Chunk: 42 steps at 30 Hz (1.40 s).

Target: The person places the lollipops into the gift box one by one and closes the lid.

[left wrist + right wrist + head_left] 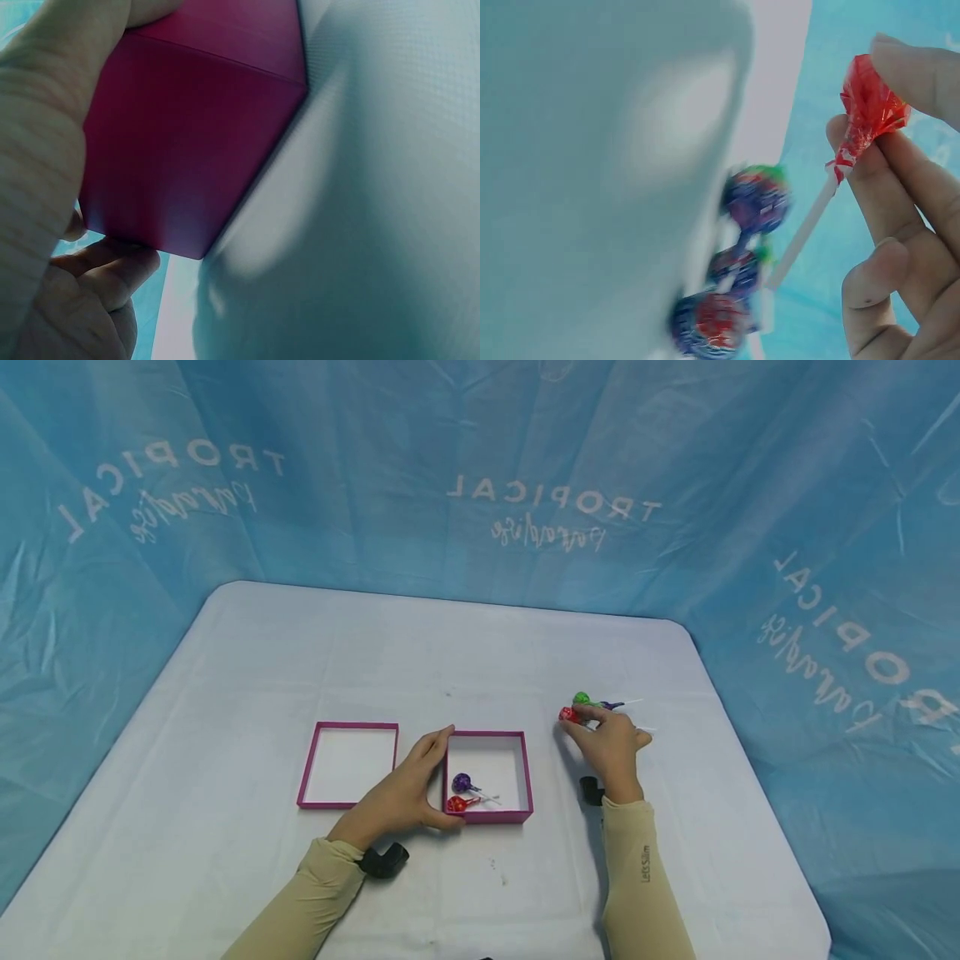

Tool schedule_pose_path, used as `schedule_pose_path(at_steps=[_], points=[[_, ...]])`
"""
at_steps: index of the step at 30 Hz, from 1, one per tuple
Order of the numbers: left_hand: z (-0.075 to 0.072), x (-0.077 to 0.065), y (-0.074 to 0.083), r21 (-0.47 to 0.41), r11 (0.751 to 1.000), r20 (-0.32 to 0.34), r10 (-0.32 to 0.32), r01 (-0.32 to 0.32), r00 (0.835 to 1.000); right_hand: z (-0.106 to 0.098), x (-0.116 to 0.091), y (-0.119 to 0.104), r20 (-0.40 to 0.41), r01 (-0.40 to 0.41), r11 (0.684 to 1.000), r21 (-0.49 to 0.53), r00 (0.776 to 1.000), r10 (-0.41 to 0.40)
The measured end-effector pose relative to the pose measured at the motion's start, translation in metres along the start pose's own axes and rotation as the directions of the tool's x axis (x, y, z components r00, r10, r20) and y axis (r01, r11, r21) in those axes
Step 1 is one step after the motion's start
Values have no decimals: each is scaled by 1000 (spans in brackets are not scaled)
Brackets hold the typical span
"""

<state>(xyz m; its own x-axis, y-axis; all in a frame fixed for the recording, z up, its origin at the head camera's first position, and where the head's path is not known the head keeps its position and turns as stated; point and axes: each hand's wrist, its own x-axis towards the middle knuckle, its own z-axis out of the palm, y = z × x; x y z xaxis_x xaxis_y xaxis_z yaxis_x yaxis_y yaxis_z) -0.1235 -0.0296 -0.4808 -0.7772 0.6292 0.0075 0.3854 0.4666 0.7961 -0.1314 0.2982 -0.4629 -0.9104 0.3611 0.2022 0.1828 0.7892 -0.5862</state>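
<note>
My left hand (401,793) grips the left side of a magenta-edged box (527,777), thumb at the near wall and fingers at the far corner. Seen from the left wrist, the box's magenta outer wall (195,142) fills the upper part. Inside the box lie a purple lollipop (461,783) and a red lollipop (457,803). Right of the box, my right hand (611,747) pinches another red lollipop (870,105) by its wrapped head, its white stick pointing down in the right wrist view. Beside that hand lie a green lollipop (581,697) and purple-wrapped lollipops (757,199), partly hidden and blurred.
A shallow magenta-edged tray or lid (302,785) lies left of the box, close to my left forearm. Everything rests on a white-covered table (375,643). Blue printed curtains (420,552) hang along the table's back and sides.
</note>
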Motion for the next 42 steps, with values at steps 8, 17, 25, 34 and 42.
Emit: schedule_pose_path(at_steps=[8, 17, 25, 34, 42], points=[[-2, 1, 1, -4, 1000, -9, -6, 6, 1000, -9, -5, -26, -73, 130, 990, 52, 989, -126], [-2, -2, -1, -4, 1000, 1, 10, -10, 1000, -14, -21, -42, -70, 166, 983, 76, 984, -161], [-5, -1, -5, 12, 999, 14, 39, -39, 999, -13, -37, -52, -68, 153, 987, 53, 986, -150], [-4, -1, -5, 7, 999, 11, 44, -44, 999, -15, -52, -75, -44, 183, 981, 59, 983, -181], [-2, -1, -5, 9, 999, -6, 35, -35, 999, -8, -65, -91, -28, 271, 961, 52, 962, -270]])
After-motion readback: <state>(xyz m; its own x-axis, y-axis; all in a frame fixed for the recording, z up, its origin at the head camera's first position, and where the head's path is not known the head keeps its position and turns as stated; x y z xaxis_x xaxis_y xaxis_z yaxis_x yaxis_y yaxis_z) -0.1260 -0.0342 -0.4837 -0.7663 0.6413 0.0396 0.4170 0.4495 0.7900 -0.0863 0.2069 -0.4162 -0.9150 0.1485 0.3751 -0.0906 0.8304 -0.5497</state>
